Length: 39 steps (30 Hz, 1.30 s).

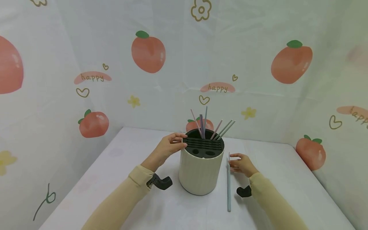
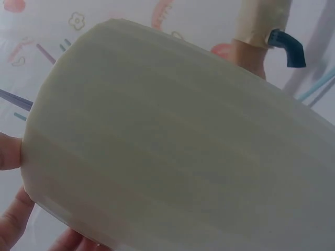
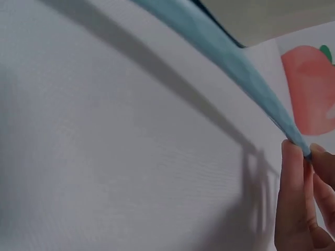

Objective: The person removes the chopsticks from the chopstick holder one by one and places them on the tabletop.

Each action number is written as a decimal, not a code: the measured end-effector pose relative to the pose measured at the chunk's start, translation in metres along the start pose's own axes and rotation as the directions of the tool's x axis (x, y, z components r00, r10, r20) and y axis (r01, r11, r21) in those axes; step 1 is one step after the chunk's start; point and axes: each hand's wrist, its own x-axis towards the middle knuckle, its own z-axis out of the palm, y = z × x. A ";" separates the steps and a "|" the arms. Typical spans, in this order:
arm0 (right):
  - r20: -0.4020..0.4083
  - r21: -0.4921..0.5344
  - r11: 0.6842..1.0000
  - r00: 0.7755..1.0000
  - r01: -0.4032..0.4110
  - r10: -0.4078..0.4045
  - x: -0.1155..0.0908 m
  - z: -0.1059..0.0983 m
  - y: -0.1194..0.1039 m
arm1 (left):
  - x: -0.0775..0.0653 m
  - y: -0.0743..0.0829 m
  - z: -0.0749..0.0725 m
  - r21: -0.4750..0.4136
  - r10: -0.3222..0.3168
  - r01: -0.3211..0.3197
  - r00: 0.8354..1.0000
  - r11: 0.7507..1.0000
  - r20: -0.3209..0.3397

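Note:
A cream, round utensil holder [image 1: 199,174] with a black slotted top stands on the white table. My left hand [image 1: 169,145] grips its rim from the left, and in the left wrist view the fingers [image 2: 11,219] touch the rim while the holder's wall fills most of the picture. To the right of the holder, my right hand [image 1: 241,164] pinches a light blue straw [image 1: 228,191] near its far end. The right wrist view shows this straw [image 3: 246,78] slanting between thumb and fingertips. Several pink, purple, blue and green straws [image 1: 227,129] stick up from the holder's back opening.
The white table [image 1: 138,204] reaches back to a cloth backdrop [image 1: 244,38] printed with peaches, hearts and flowers. Slots and two round holes [image 1: 210,153] mark the holder's top. A dark wrist camera [image 1: 244,191] juts out below the right hand.

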 end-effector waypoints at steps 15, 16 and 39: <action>-0.068 -0.101 0.992 0.996 -0.073 0.066 0.002 0.017 0.003 | 0.002 -0.001 -0.001 0.006 -0.007 0.007 1.000 1.000 0.014; -0.074 -0.111 0.991 0.995 -0.077 0.069 0.002 0.018 0.002 | 0.002 -0.001 -0.001 0.007 -0.008 0.008 1.000 1.000 0.014; -0.054 -0.132 0.985 0.993 -0.112 0.105 -0.004 0.014 -0.005 | 0.002 -0.001 -0.001 -0.009 -0.017 0.017 1.000 1.000 0.014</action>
